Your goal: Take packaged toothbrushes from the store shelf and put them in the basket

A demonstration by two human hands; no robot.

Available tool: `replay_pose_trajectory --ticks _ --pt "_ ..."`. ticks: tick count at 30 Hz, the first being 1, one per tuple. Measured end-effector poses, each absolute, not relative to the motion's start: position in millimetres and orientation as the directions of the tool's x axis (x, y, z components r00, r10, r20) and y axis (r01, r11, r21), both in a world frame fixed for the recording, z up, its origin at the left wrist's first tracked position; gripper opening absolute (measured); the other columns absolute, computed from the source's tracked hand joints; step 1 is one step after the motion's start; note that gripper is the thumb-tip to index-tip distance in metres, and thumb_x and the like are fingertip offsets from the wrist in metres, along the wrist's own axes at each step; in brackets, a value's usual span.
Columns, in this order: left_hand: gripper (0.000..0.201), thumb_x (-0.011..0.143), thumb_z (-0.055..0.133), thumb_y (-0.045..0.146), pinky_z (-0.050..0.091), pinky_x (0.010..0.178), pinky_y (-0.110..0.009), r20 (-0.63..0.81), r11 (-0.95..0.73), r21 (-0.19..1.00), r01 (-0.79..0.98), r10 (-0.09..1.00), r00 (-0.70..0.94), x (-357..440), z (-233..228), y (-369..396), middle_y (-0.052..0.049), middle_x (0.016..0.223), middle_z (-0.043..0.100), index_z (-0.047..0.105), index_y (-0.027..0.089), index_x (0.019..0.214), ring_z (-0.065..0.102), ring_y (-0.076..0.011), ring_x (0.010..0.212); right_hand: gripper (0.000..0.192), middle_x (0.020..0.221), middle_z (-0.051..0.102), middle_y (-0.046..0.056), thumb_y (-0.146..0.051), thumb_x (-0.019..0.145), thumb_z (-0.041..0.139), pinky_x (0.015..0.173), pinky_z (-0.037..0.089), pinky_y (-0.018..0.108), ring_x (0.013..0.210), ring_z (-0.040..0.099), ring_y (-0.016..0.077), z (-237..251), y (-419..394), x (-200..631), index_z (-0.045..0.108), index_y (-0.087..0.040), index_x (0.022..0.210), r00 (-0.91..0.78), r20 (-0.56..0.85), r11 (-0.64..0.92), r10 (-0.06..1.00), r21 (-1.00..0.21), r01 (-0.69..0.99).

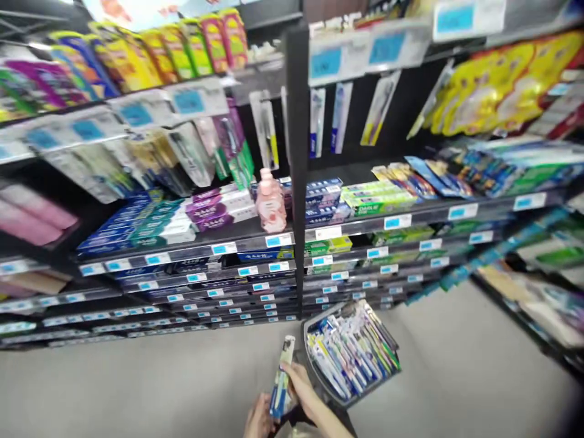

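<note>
I hold a packaged toothbrush [281, 377] upright near the bottom middle of the view. My right hand [301, 386] grips its right side. My left hand [258, 420] touches its lower end from the left, half cut off by the frame edge. Just to the right stands a grey basket [314, 371] filled with several packaged toothbrushes [351, 353]. Ahead rise black store shelves [296, 182] with toothbrush packs hanging on pegs and toothpaste boxes [150, 225] lying below.
A pink bottle [271, 204] stands on the middle shelf by the black upright. Blue price tags line the shelf edges. More shelving [538, 304] runs along the right side. Grey floor [137, 389] lies in front of the shelves.
</note>
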State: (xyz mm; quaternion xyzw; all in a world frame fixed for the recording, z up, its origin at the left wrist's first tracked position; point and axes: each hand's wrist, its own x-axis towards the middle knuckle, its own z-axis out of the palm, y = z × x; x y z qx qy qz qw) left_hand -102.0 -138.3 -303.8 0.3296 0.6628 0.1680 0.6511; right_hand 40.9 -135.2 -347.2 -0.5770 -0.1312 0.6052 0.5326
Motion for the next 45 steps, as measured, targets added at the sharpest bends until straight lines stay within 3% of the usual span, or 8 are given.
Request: replay_pose_trajectory --ticks 5,12,18,23,28,35,40,45 --pt "0.062 0.053 0.067 0.094 0.059 0.075 -0.050 -0.439 0.441 0.897 0.045 0.872 0.215 -94 -299 -134 -0.002 0.066 0.068 0.075 0.042 0.086 0.072 -0.0322 0.071 0.053 0.049 0.054 -0.005 -0.075 0.059 0.083 0.034 0.029 0.021 0.033 0.038 0.0092 -287 -90 63 0.064 -0.025 0.067 0.141 -0.310 -0.259 0.940 -0.920 -0.295" --pt "0.063 0.069 0.080 0.074 0.052 0.067 -0.033 -0.241 0.276 0.949 -0.152 0.947 0.212 -92 -258 -128 -0.003 0.072 0.069 0.070 0.025 0.106 0.065 -0.0224 0.069 0.053 0.054 0.055 -0.003 -0.079 0.069 0.075 0.035 0.031 0.026 0.035 0.039 0.0121 -248 -77 65 0.069 -0.028 0.083 0.183 -0.202 -0.170 0.962 -0.969 -0.179" --pt "0.032 0.073 0.082 0.033 0.055 0.083 -0.037 -0.095 0.094 0.993 0.077 0.995 0.020 -105 -229 -129 -0.008 0.097 0.076 0.074 0.024 0.102 0.070 -0.0279 0.090 0.052 0.060 0.058 -0.001 -0.077 0.070 0.076 0.037 0.035 0.028 0.039 0.041 0.0136 -234 -91 43 0.067 -0.027 0.081 0.126 -0.175 -0.162 0.976 -0.981 -0.108" --pt "0.023 0.076 0.074 0.027 0.057 0.082 -0.035 -0.044 0.048 0.990 0.130 0.999 -0.030 -112 -216 -132 -0.007 0.096 0.076 0.076 0.023 0.098 0.071 -0.0255 0.089 0.053 0.064 0.061 0.000 -0.074 0.072 0.077 0.038 0.032 0.025 0.044 0.042 0.0120 -222 -95 28 0.066 -0.023 0.084 0.134 -0.152 -0.137 0.979 -0.984 -0.113" --pt "0.020 0.080 0.068 0.025 0.059 0.083 -0.036 0.066 -0.059 0.983 0.174 0.997 -0.034 -121 -215 -136 -0.008 0.103 0.074 0.074 0.021 0.099 0.071 -0.0244 0.093 0.052 0.066 0.064 0.000 -0.067 0.075 0.079 0.040 0.034 0.022 0.045 0.043 0.0095 -218 -96 20 0.068 -0.019 0.088 0.106 -0.122 -0.110 0.987 -0.987 -0.116" --pt "0.042 0.077 0.065 0.013 0.056 0.101 -0.042 0.266 -0.232 0.922 0.311 0.961 -0.070 -131 -228 -144 -0.011 0.119 0.070 0.073 0.024 0.117 0.069 -0.0264 0.113 0.050 0.064 0.063 -0.001 -0.067 0.077 0.078 0.042 0.039 0.024 0.047 0.049 0.0118 -216 -96 9 0.065 -0.020 0.086 0.138 -0.122 -0.107 0.983 -0.988 -0.112" --pt "0.031 0.096 0.058 0.032 0.055 0.096 -0.040 0.123 -0.107 0.974 0.199 0.990 -0.067 -143 -227 -140 -0.010 0.109 0.078 0.076 0.022 0.118 0.071 -0.0257 0.102 0.036 0.078 0.064 0.002 -0.055 0.083 0.077 0.061 0.049 0.026 0.071 0.061 0.0167 -205 -99 3 0.065 -0.021 0.081 0.063 0.037 0.036 0.997 -0.999 0.026" --pt "0.053 0.088 0.069 0.058 0.053 0.071 -0.033 -0.157 0.138 0.956 -0.260 0.986 -0.054 -149 -228 -136 -0.012 0.095 0.080 0.079 0.013 0.114 0.070 -0.0224 0.078 0.030 0.085 0.063 0.001 -0.042 0.079 0.083 0.063 0.050 0.026 0.076 0.063 0.0168 -204 -104 -5 0.060 -0.022 0.077 0.102 0.097 0.090 0.990 -0.994 0.070"
